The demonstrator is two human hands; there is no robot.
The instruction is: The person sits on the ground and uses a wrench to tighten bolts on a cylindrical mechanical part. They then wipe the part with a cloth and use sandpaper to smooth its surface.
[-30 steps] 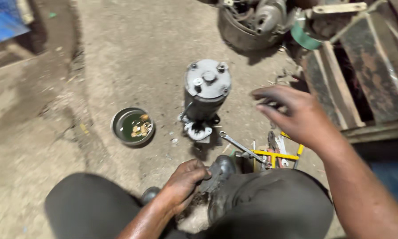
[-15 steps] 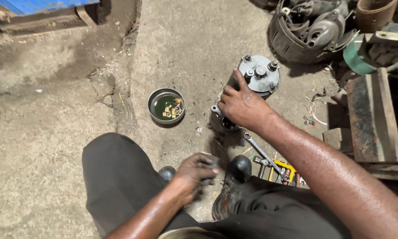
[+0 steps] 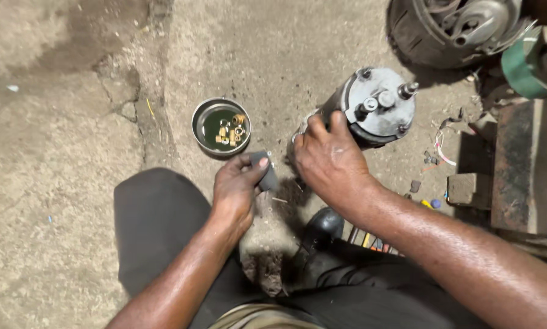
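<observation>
A grey cylindrical motor (image 3: 377,106) with studs on its end cap stands tilted on the concrete floor. My right hand (image 3: 329,159) grips its dark body from the near side. My left hand (image 3: 237,186) holds a small flat dark grey piece (image 3: 266,172) between thumb and fingers, just left of the motor's base. A round metal bowl (image 3: 204,125) with several small brass and steel parts in it sits to the left of the motor, just beyond my left hand.
A larger round motor housing (image 3: 450,27) lies at the top right, with a green part (image 3: 520,67) beside it. Rusty metal blocks (image 3: 517,164) stand at the right. Loose wires (image 3: 441,149) lie near them. My knees and a dark shoe (image 3: 322,228) fill the foreground.
My left hand rose from near my shoe and now holds the dark piece close to the motor. My right hand slid down from the motor's cap onto its body. The view moved closer.
</observation>
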